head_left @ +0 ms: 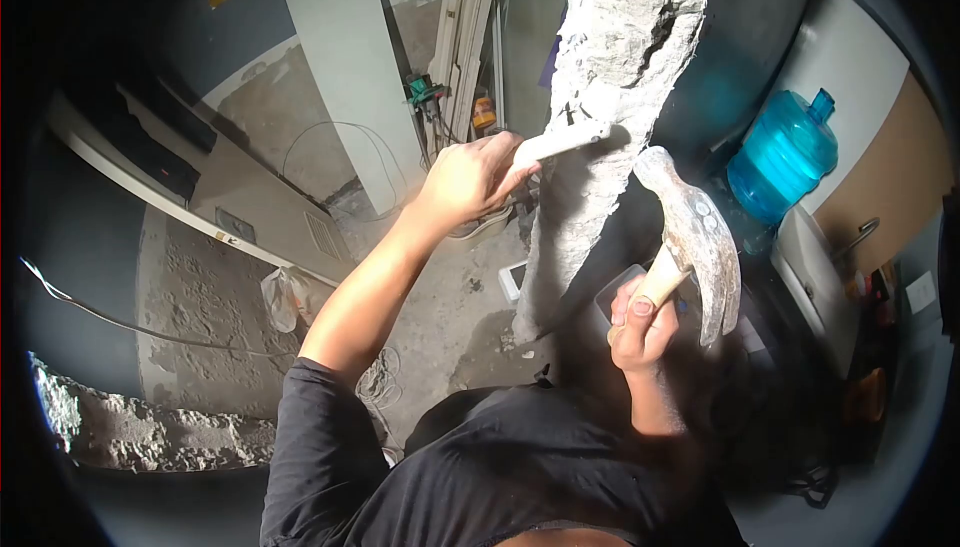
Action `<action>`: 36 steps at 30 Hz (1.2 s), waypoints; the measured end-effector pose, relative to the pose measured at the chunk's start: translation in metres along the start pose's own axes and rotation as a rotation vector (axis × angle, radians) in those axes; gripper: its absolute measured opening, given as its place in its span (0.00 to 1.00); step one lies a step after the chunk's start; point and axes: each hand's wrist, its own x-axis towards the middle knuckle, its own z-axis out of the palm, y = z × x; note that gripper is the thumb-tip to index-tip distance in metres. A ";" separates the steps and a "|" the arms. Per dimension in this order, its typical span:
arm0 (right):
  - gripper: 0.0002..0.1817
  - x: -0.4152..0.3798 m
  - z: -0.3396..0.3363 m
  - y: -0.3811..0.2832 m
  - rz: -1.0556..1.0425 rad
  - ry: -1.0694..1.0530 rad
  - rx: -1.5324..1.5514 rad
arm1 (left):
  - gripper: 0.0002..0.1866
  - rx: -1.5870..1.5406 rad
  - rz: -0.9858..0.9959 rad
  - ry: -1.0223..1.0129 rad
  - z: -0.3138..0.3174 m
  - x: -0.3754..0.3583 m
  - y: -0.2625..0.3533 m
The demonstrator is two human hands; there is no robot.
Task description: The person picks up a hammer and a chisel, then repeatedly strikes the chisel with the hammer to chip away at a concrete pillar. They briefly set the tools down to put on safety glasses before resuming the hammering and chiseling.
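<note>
My right hand [642,329] is wrapped around the wooden handle of a claw hammer [700,232], close below its head. The hammer's dusty metal head is up, with the claw curving down on the right. Stretched forward, my left hand [468,179] grips a pale, dusty bar-shaped tool [565,144]. That tool points right and overlaps the rough, chipped concrete pillar [625,57] in this view. Its exact kind is unclear, as my fingers cover one end. The hammer's striking face appears just right of the pillar's edge.
A blue water jug [782,155] stands at the right beside a white sink [818,272]. Boards [345,67] lean on the back wall, near a green power tool [425,92]. A plastic bag [287,297] hangs at the left. Loose cable [378,382] lies on the concrete floor.
</note>
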 end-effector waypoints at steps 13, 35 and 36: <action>0.17 0.008 0.000 0.076 -0.274 -0.011 -0.532 | 0.19 -0.003 -0.043 -0.036 -0.008 0.008 0.001; 0.20 0.011 0.015 0.020 -0.183 0.057 0.026 | 0.19 0.004 0.049 0.038 0.011 -0.008 -0.020; 0.20 0.007 0.015 0.023 -0.141 0.082 0.037 | 0.19 0.005 0.043 0.025 0.013 -0.006 -0.020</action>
